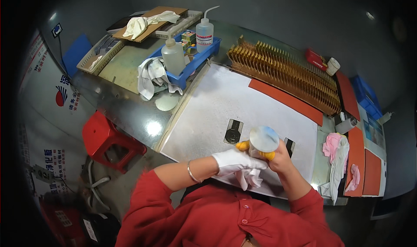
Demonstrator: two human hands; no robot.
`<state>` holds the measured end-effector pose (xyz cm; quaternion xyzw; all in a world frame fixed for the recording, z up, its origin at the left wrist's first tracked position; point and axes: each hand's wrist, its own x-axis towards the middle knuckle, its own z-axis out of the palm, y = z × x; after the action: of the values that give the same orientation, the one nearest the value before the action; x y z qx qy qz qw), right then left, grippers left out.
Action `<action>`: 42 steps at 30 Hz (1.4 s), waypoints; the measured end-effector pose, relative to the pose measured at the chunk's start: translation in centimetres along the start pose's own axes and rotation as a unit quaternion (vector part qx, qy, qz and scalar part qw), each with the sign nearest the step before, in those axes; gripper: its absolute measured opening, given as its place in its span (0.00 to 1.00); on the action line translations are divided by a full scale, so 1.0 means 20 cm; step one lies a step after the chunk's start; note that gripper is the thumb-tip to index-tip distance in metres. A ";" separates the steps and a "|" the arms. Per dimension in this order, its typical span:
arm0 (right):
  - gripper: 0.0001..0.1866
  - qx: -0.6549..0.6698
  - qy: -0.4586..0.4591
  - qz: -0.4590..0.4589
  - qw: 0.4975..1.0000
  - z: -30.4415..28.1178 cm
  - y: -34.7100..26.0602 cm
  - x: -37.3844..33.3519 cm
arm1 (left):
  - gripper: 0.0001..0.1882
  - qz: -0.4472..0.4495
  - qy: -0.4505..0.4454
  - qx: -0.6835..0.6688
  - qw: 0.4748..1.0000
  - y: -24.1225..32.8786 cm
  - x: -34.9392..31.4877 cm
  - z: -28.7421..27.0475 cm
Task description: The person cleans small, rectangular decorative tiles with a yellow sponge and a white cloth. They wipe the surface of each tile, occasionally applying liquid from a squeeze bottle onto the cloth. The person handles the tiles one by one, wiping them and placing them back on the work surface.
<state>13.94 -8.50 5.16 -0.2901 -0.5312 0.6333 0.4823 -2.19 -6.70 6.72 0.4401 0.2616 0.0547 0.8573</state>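
Note:
A round, pale, glassy disc (264, 137) is held up over the white work sheet, tilted, in front of my chest. My right hand (281, 158) grips its right and lower edge, with a yellow-orange finger cover showing below the disc. My left hand (236, 160) wears a white glove and is closed on a bunched white cloth (248, 177) that hangs under it. Another yellow-orange fingertip touches the disc's left edge. Two black flat pieces with a metallic pattern lie on the sheet: one (233, 131) left of the disc, the other (288, 147) partly hidden behind my right hand.
A long brass-coloured slotted rack (282, 73) stands at the back beside an orange-red strip (284, 101). Left of the sheet, a blue tray (191, 71) holds bottles, with a crumpled cloth (153, 76) beside it. Pink and white cloths (335, 153) lie right. A red stool (106, 138) stands left.

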 end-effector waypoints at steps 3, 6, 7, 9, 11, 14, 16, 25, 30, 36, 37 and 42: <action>0.18 0.126 -0.082 0.111 0.982 -0.01 -0.01 0.26 | 0.21 0.147 0.173 0.115 0.967 -0.04 -0.13 -0.20; 0.17 0.073 -0.170 0.279 0.942 -0.03 0.01 0.48 | 0.41 0.452 0.388 0.577 0.559 0.14 -0.35 -0.27; 0.16 0.033 -0.213 0.341 0.915 0.00 0.02 0.54 | 0.43 0.444 0.334 0.628 0.545 0.15 -0.37 -0.31; 0.13 -0.045 -0.249 0.339 0.906 0.18 0.01 0.60 | 0.46 0.418 0.229 0.716 0.509 0.13 -0.41 -0.40; 0.13 -0.043 -0.302 0.343 0.889 0.21 0.09 0.67 | 0.45 0.424 0.271 0.680 0.533 0.06 -0.41 -0.50; 0.13 -0.217 -0.249 0.306 0.893 0.32 0.09 0.82 | 0.43 0.470 0.416 0.557 0.544 0.02 -0.38 -0.61; 0.13 -0.456 -0.196 0.164 0.853 0.40 0.06 0.87 | 0.41 0.470 0.480 0.433 0.601 0.06 -0.34 -0.65; 0.12 -0.495 -0.100 -0.172 0.846 0.48 0.09 0.99 | 0.36 0.407 0.406 0.155 0.804 0.21 -0.41 -0.69; 0.11 -0.184 -0.097 -0.043 0.977 0.45 0.09 1.14 | 0.36 0.343 0.353 0.146 0.858 0.33 -0.51 -0.86; 0.09 0.174 0.014 -0.085 0.981 0.12 -0.07 1.62 | 0.47 0.472 0.607 0.250 0.589 0.52 -0.41 -1.16; 0.09 0.203 0.010 -0.082 0.976 0.09 -0.07 1.69 | 0.48 0.450 0.615 0.277 0.585 0.53 -0.38 -1.21; 0.10 0.234 0.066 -0.041 0.969 0.13 -0.06 1.86 | 0.45 0.433 0.583 0.278 0.629 0.60 -0.30 -1.30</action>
<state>-1.64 24.67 12.44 -0.1888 -0.3468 0.6992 0.5960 -18.56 17.54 6.08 0.5965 0.4888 0.5895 0.2402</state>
